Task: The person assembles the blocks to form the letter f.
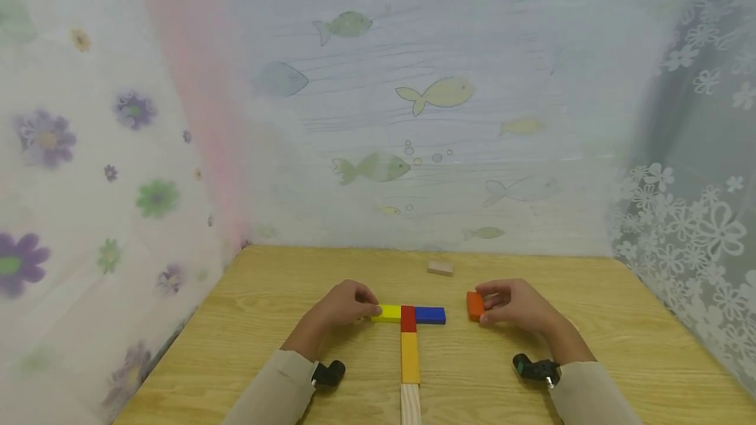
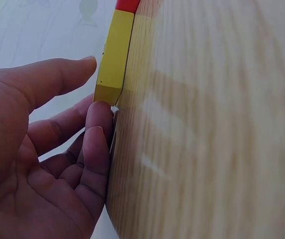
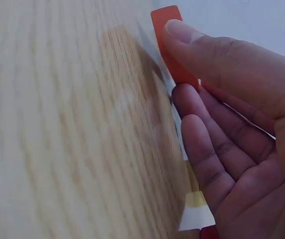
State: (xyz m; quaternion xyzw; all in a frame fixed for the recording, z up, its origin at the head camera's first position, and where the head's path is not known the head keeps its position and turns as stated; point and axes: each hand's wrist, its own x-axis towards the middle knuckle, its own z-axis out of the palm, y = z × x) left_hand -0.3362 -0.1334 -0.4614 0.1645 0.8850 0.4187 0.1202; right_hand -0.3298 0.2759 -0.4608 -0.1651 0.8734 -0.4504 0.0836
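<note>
Several coloured blocks lie end to end in a T on the table. A red block (image 1: 408, 319) is at the junction, with a blue block (image 1: 430, 315) on its right and a yellow block (image 1: 390, 313) on its left. My left hand (image 1: 347, 303) has curled fingers and thumb around the yellow block's left end. From the red block, an amber block (image 1: 410, 358) runs toward me, followed by a plain wood block (image 1: 410, 405) cut off by the frame. To the right, my right hand (image 1: 520, 307) pinches an orange block (image 1: 475, 307) standing upright; the thumb presses its face in the right wrist view.
A small plain wood block (image 1: 440, 268) lies alone near the back of the wooden table (image 1: 283, 274). Fish-patterned sheeting (image 1: 366, 215) rises behind the table, and flowered sheets hang on both sides. Each wrist wears a black camera.
</note>
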